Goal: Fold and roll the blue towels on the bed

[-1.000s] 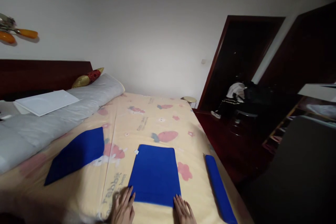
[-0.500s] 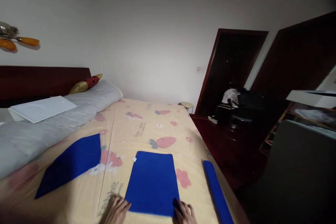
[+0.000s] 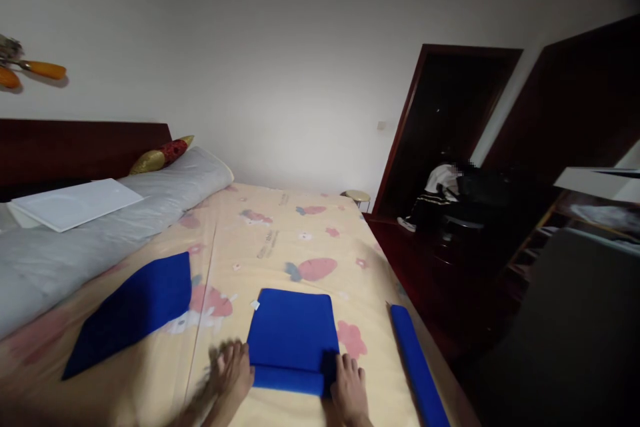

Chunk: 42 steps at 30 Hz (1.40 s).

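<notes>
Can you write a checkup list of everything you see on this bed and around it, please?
Surface: bed sheet, pale yellow with strawberry prints.
Job's things: middle blue cloth, near edge rolled over.
Clutter: flat blue cloth on the left; rolled blue cloth at the right edge; grey pillow bearing a white board.
Hands: left hand and right hand on the roll's ends.
Cables: nothing seen.
Surroundings: white wall, dark doorway, person seated there.

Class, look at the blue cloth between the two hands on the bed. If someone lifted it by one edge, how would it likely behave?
The blue cloth probably droops: its near edge is already curled into a soft roll between the left hand and right hand. It seems light and unlikely to slide far, lying flat on the bedsheet. Once fully rolled, like the roll beside it, it might roll when pushed.
</notes>
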{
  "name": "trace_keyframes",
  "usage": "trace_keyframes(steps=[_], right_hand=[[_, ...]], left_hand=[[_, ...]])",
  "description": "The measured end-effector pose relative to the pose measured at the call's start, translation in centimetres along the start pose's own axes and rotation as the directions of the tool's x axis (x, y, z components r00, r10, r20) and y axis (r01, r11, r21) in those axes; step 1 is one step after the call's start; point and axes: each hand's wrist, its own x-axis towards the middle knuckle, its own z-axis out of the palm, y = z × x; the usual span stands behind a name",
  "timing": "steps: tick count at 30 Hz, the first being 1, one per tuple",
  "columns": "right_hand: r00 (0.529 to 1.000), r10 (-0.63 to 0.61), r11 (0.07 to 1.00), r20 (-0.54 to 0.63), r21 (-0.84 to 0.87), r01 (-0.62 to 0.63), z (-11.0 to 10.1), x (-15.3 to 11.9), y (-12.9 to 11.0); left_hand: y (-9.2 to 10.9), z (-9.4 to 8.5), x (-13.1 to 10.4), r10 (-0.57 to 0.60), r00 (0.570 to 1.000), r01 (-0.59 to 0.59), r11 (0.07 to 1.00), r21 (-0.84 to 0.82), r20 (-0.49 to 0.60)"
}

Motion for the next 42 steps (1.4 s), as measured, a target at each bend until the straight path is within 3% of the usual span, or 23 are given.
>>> trace_keyframes(steps=[2,4,6,7,8,12,15,18,20,21,23,27,29,32,35,39,42], right_hand=[[0.985,-0.074,0.997,-0.156,0.004,0.075,1.7,-0.5,-3.1],[0.911,-0.252,0.965,-0.328,-0.011,0.263,3.2,-1.3,-6.2],[0.813,-0.414,0.902,-0.410,-0.063,0.427,4.0,-2.1,-7.8],[0.791,-0.455,0.882,-0.410,-0.087,0.462,3.9,-2.5,-7.7],[0.792,-0.469,0.877,-0.391,-0.104,0.468,3.5,-2.8,-7.0],[0.875,-0.397,0.918,-0.276,-0.125,0.377,0.7,-4.1,-1.8],[0.905,-0.331,0.943,-0.268,-0.122,0.309,-0.5,-4.4,-1.6],[0.897,-0.347,0.938,-0.274,-0.106,0.331,0.2,-4.1,-5.6],[0.864,-0.402,0.914,-0.303,-0.077,0.398,1.1,-3.9,-7.6],[0.851,-0.418,0.905,-0.318,-0.065,0.421,1.5,-3.8,-7.8],[0.837,-0.434,0.897,-0.331,-0.069,0.438,1.9,-4.1,-6.1],[0.815,-0.480,0.877,-0.325,-0.163,0.452,1.3,-5.3,0.9],[0.821,-0.481,0.877,-0.307,-0.181,0.446,0.9,-5.6,2.7],[0.904,-0.384,0.923,-0.189,-0.112,0.368,0.3,-4.4,2.0],[0.961,-0.271,0.962,-0.047,-0.023,0.271,-0.7,-2.0,0.2],[0.953,-0.297,0.954,0.060,0.065,0.293,-2.2,-0.6,0.7],[0.938,-0.321,0.945,0.126,0.107,0.309,-2.4,-1.4,1.7]], left_hand=[[1.9,2.6,-0.8,0.070,0.988,-0.066,0.997,0.034,-0.138],[2.9,5.4,-1.7,0.283,0.915,-0.275,0.959,0.071,-0.289],[2.5,7.7,-2.4,0.476,0.797,-0.471,0.875,0.110,-0.372],[1.6,8.4,-2.7,0.518,0.765,-0.516,0.849,0.119,-0.381],[0.4,8.7,-2.8,0.520,0.768,-0.518,0.848,0.116,-0.374],[-4.5,7.2,-3.1,0.327,0.908,-0.321,0.945,0.069,-0.262],[-4.0,5.3,-3.5,0.244,0.930,-0.224,0.969,0.101,-0.276],[0.1,4.4,-4.1,0.363,0.867,-0.326,0.931,0.164,-0.341],[2.4,4.3,-4.6,0.554,0.774,-0.519,0.833,0.194,-0.308],[2.8,4.2,-4.8,0.624,0.729,-0.594,0.781,0.194,-0.280],[2.0,3.9,-5.1,0.680,0.696,-0.660,0.733,0.167,-0.231],[-3.1,3.6,-5.2,0.638,0.746,-0.633,0.768,0.098,-0.189],[-4.5,3.8,-4.9,0.618,0.766,-0.616,0.785,0.072,-0.177],[-3.7,3.5,-3.8,0.543,0.828,-0.545,0.838,0.027,-0.138],[-1.6,1.6,-2.3,0.443,0.895,-0.445,0.895,-0.033,-0.048],[-1.5,-1.0,-1.2,0.406,0.909,-0.392,0.910,-0.131,0.100],[-2.5,-0.3,-1.9,0.394,0.897,-0.374,0.918,-0.133,0.199]])
